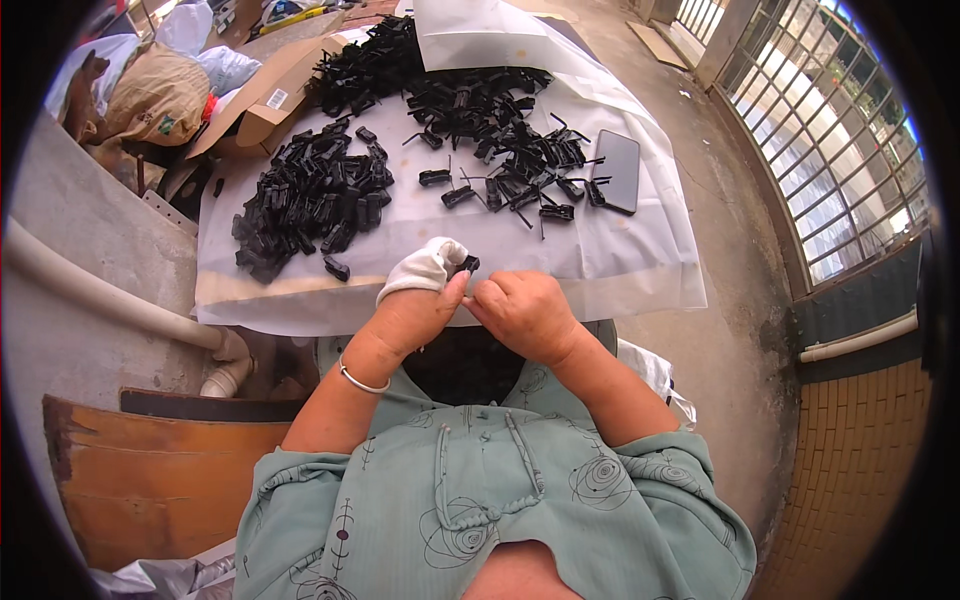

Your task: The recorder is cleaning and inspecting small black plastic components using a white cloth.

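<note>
My left hand (425,287), partly covered by a white cloth glove, grips a small black plastic part (469,264) near the table's front edge. Close beside it, my right hand (525,312) is closed, thumb and fingers pressed together at the left thumb. Whatever the right fingers pinch is hidden. To the left lies a heap of black plastic parts (315,190), with a single part (337,268) at its near edge. A second pile of black parts (540,150), several with thin stems sticking out, spreads across the right and back.
White sheeting (430,215) covers the table. A dark phone (617,165) lies at the right edge. An opened cardboard box (265,105) and bags (155,95) stand at the back left. A pale pipe (120,290) runs along the left wall; a barred window (830,110) is at right.
</note>
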Tool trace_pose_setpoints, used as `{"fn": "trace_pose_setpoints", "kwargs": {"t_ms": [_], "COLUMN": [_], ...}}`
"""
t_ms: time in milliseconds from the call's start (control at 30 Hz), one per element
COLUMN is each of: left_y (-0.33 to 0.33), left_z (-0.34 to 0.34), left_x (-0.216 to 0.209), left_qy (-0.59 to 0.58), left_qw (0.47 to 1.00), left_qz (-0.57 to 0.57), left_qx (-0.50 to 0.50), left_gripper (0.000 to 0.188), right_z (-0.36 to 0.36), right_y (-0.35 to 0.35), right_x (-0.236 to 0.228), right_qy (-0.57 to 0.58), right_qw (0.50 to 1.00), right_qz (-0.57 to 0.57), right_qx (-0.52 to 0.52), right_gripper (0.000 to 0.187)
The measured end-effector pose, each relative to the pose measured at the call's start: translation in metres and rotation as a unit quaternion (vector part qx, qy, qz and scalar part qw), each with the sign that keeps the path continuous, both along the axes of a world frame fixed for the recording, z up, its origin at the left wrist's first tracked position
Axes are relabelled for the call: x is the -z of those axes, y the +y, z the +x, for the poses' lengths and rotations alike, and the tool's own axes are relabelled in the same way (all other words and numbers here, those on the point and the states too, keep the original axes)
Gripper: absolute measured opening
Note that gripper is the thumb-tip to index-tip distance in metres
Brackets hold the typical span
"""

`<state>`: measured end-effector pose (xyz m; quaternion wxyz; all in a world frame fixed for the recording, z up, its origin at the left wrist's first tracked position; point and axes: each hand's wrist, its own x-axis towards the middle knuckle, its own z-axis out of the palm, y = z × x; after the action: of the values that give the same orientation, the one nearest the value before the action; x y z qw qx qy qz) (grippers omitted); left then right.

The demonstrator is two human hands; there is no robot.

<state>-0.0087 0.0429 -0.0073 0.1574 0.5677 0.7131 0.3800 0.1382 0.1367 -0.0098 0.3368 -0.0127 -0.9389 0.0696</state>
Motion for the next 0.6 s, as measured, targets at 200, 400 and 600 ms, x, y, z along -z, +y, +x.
{"fn": "trace_pose_setpoints", "kwargs": {"t_ms": [200, 400, 600], "left_y": [-0.014, -0.029, -0.038], "left_z": [0.019, 0.032, 0.040], "left_x": [-0.013, -0.030, -0.034], "left_qy": [-0.134, -0.337, -0.414], "left_qw": [0.989, 0.938, 0.890], "left_qz": [0.056, 0.045, 0.071], "left_qx": [0.032, 0.073, 0.177], "left_gripper": [0.029, 0.026, 0.024], "right_z": [0.009, 0.011, 0.011], "right_y": [-0.013, -0.028, -0.029], "right_x": [-0.016, -0.027, -0.025], "right_qy": [0.093, 0.156, 0.118], "right_qw": [0.989, 0.960, 0.896], "right_qz": [-0.111, -0.231, -0.425], "right_qx": [-0.016, -0.001, 0.050], "right_gripper": [0.018, 0.020, 0.025]}}
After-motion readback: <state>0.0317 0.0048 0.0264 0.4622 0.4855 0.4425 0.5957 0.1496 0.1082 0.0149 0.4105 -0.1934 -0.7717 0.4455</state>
